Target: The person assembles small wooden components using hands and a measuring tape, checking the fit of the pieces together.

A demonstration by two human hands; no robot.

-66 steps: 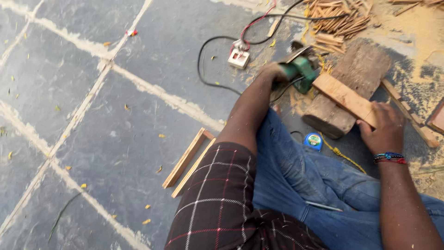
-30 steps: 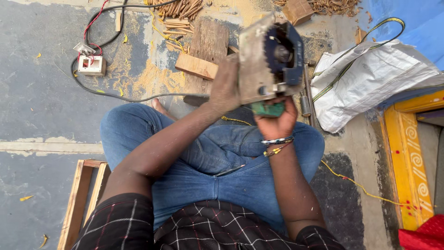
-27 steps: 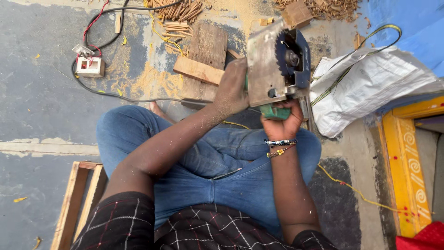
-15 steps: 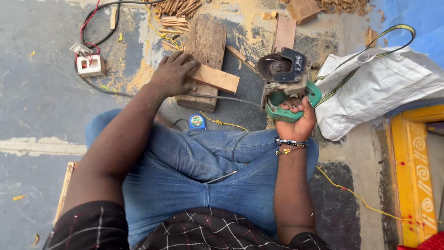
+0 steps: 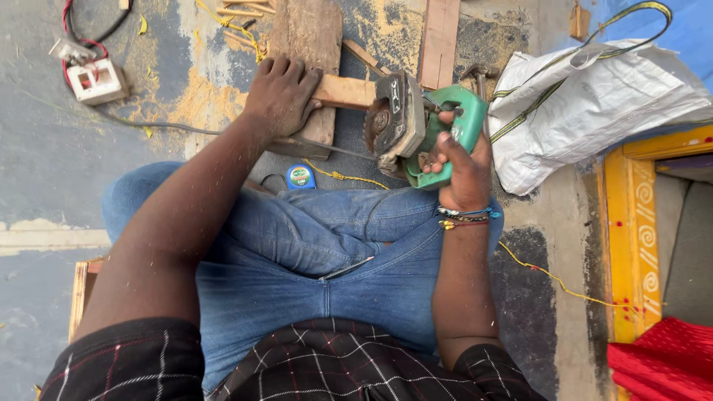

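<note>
From the head camera, the left hand (image 5: pixel 281 95) lies palm down, fingers curled over a pale, smooth-planed wooden strip (image 5: pixel 344 91), pinning it onto a rough, grey, weathered block of wood (image 5: pixel 306 44) beneath it. The strip juts out from under the hand's thumb side towards the right hand. The right hand (image 5: pixel 460 167) is closed round the glossy green plastic handle of a circular saw (image 5: pixel 416 122); its toothed steel disc and dull metal guard sit just beside the strip's free end, between the two hands.

Just below the left hand, against the blue denim of the knees, lies a small round tape measure (image 5: pixel 301 177) with a thin yellow cord trailing from it. Well out past the left hand sits a white boxy socket block (image 5: pixel 96 80) with red and black wires. Beside the right hand slumps a crinkled white woven sack (image 5: pixel 594 104). Fine yellow sawdust (image 5: pixel 197 93) dusts the stone floor near the left wrist.
</note>
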